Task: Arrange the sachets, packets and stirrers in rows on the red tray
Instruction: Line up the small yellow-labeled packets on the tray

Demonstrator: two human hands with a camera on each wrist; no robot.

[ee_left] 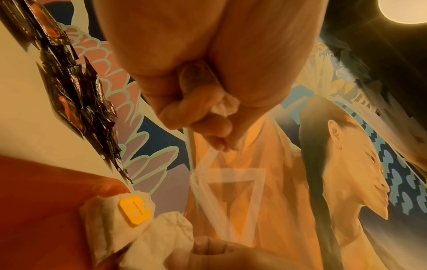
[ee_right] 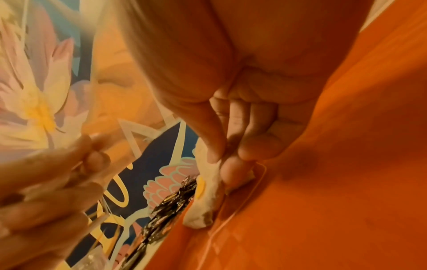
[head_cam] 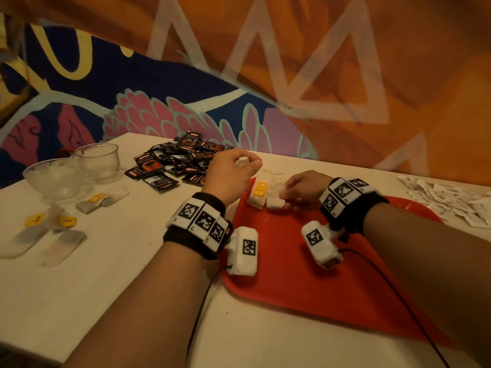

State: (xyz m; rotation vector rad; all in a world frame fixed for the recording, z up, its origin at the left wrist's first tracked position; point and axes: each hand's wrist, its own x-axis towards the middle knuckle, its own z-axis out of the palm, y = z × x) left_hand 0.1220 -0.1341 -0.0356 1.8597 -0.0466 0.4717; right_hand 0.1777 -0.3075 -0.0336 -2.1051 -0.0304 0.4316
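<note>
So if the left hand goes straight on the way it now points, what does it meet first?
Probably nothing on the table: the left hand, raised and gripping something white, points toward the painted wall. The black packets lie to its left. Depth is unclear.

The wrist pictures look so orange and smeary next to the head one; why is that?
Head view: dim warm light, fairly sharp, the red tray reads true red. Left wrist view: a bright lamp flares at top right, the left hand looms soft and close. Right wrist view: the tray turns orange, the right hand is out of focus, edges bend.
</note>
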